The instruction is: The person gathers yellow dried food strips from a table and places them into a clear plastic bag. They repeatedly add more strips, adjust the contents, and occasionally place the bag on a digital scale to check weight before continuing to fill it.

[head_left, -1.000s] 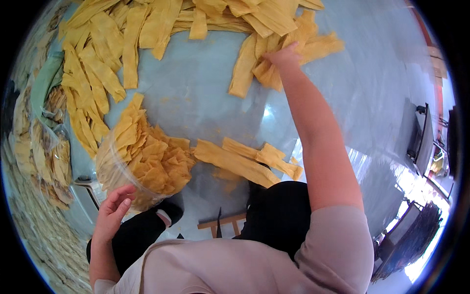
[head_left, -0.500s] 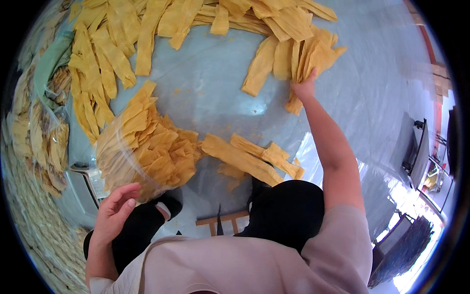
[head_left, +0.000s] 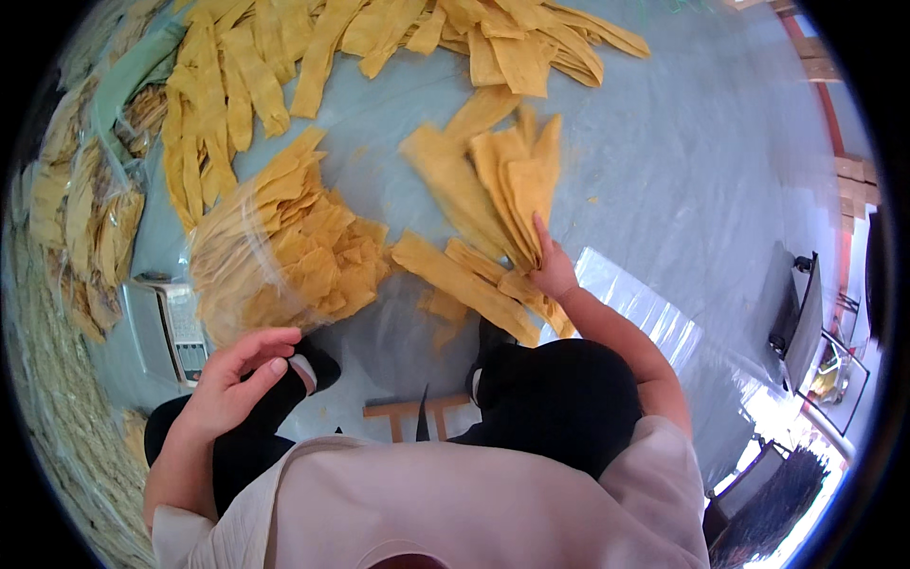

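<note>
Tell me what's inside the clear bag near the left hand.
Yellow sheets lie in the clear bag and spill out of its open mouth. The outer ones hide those deeper in, so the middle and bottom cannot be seen.

Open grey floor (head_left: pixel 682 180) leaves a wide free passage to the right of the right hand (head_left: pixel 553 273). On its left, the held fan of yellow strips (head_left: pixel 521 180) and the flat strips (head_left: pixel 464 284) near it obstruct a low path. A narrower open lane runs between the fan and a bulging clear bag (head_left: pixel 248 242), which sits just ahead of the left hand (head_left: pixel 227 387). A long strip pile (head_left: pixel 327 52) bars the far side.
</note>
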Action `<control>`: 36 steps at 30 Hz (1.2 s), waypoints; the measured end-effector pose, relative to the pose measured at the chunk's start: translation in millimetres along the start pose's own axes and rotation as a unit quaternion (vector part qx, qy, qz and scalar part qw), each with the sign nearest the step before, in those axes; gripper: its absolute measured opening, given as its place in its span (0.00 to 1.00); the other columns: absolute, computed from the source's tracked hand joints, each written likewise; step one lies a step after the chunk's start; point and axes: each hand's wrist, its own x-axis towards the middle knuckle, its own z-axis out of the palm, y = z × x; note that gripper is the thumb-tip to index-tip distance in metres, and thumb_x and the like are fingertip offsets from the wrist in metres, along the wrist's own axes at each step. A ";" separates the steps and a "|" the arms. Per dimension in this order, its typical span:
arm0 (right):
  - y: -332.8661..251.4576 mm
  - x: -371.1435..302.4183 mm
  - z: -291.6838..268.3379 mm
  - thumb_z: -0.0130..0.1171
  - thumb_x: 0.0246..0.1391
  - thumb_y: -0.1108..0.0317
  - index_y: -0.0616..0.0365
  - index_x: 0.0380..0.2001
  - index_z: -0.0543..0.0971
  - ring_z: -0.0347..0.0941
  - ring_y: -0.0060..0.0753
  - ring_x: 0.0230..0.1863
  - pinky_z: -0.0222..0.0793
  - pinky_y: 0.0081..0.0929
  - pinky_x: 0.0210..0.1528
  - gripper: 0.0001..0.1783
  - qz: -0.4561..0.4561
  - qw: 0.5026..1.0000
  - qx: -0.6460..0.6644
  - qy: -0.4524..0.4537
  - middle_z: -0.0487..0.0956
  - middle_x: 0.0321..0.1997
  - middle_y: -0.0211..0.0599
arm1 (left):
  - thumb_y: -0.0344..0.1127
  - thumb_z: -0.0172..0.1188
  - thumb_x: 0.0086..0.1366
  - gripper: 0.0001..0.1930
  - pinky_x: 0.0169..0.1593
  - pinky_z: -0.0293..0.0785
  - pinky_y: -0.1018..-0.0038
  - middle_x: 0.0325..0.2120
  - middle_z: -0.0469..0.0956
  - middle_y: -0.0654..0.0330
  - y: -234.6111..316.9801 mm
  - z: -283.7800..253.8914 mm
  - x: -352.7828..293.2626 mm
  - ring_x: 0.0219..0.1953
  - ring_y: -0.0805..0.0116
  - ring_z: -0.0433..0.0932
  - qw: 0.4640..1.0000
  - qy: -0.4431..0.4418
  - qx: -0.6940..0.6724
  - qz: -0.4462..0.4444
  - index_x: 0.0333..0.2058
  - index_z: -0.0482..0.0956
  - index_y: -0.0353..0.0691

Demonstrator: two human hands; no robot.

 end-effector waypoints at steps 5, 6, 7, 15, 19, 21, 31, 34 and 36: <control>-16.6 2.3 -23.1 0.54 0.37 0.81 0.44 0.67 0.48 0.70 0.49 0.53 0.66 0.35 0.54 0.51 -0.031 0.957 0.279 -0.070 0.71 0.55 0.48 | 0.31 0.53 0.65 0.17 0.54 0.67 0.74 0.46 0.74 0.61 -2.2 15.6 -12.9 0.49 0.73 0.71 1.000 -0.017 -0.019 0.016 0.52 0.70 0.35; -38.5 6.0 -38.7 0.54 0.37 0.81 0.47 0.66 0.50 0.71 0.47 0.51 0.67 0.34 0.54 0.49 -0.022 0.935 0.340 -0.094 0.72 0.53 0.45 | 0.33 0.53 0.66 0.17 0.51 0.68 0.75 0.46 0.74 0.62 -5.0 15.7 -14.9 0.46 0.75 0.72 0.999 -0.034 -0.038 0.019 0.53 0.70 0.37; -60.5 5.3 -60.7 0.54 0.37 0.82 0.50 0.65 0.52 0.73 0.45 0.50 0.67 0.33 0.54 0.48 -0.010 0.912 0.394 -0.111 0.74 0.52 0.42 | 0.34 0.53 0.66 0.18 0.52 0.68 0.75 0.47 0.73 0.61 -7.8 18.2 -12.8 0.47 0.75 0.72 0.997 -0.039 -0.045 0.039 0.53 0.69 0.37; -280.8 -39.0 -155.0 0.57 0.37 0.80 0.62 0.54 0.66 0.74 0.34 0.45 0.73 0.34 0.47 0.34 -0.052 0.781 0.557 -0.279 0.75 0.47 0.39 | 0.47 0.55 0.64 0.30 0.58 0.64 0.69 0.54 0.68 0.57 11.3 23.8 17.2 0.57 0.66 0.66 0.911 0.002 -0.408 0.061 0.61 0.59 0.44; -353.7 -99.1 -132.4 0.58 0.40 0.78 0.60 0.56 0.65 0.72 0.30 0.48 0.70 0.32 0.49 0.34 -0.109 0.795 0.491 -0.341 0.74 0.50 0.37 | 0.46 0.57 0.63 0.29 0.56 0.68 0.65 0.53 0.69 0.57 42.2 12.8 3.9 0.54 0.64 0.70 0.804 -0.034 -0.550 0.223 0.59 0.60 0.41; -375.5 -119.4 -120.1 0.59 0.42 0.76 0.59 0.57 0.64 0.71 0.29 0.50 0.68 0.31 0.52 0.34 -0.092 0.783 0.495 -0.365 0.73 0.51 0.36 | 0.44 0.59 0.61 0.29 0.54 0.70 0.64 0.51 0.71 0.57 47.2 6.0 -15.8 0.52 0.63 0.72 0.769 -0.029 -0.595 0.230 0.57 0.61 0.40; -399.4 -133.8 -118.6 0.60 0.51 0.66 0.59 0.57 0.64 0.68 0.32 0.53 0.65 0.32 0.55 0.30 -0.156 0.890 0.384 -0.189 0.71 0.53 0.37 | 0.35 0.67 0.54 0.38 0.51 0.72 0.68 0.49 0.71 0.55 33.1 2.7 -38.4 0.50 0.65 0.73 0.850 0.112 -0.360 0.367 0.60 0.55 0.39; -399.4 -111.0 -133.3 0.62 0.49 0.67 0.59 0.56 0.65 0.68 0.34 0.54 0.66 0.33 0.54 0.31 -0.203 0.769 0.577 -0.185 0.71 0.53 0.38 | 0.40 0.69 0.52 0.48 0.52 0.70 0.71 0.52 0.69 0.53 26.4 -26.7 -46.5 0.52 0.65 0.71 0.925 0.096 -0.113 0.349 0.64 0.46 0.38; -405.5 -107.8 -120.1 0.63 0.48 0.69 0.60 0.55 0.65 0.69 0.35 0.53 0.67 0.33 0.53 0.31 -0.226 0.772 0.583 -0.116 0.72 0.53 0.38 | 0.44 0.70 0.50 0.54 0.53 0.68 0.72 0.54 0.68 0.53 26.9 -33.3 -49.0 0.53 0.66 0.69 0.929 0.100 0.077 0.349 0.66 0.41 0.38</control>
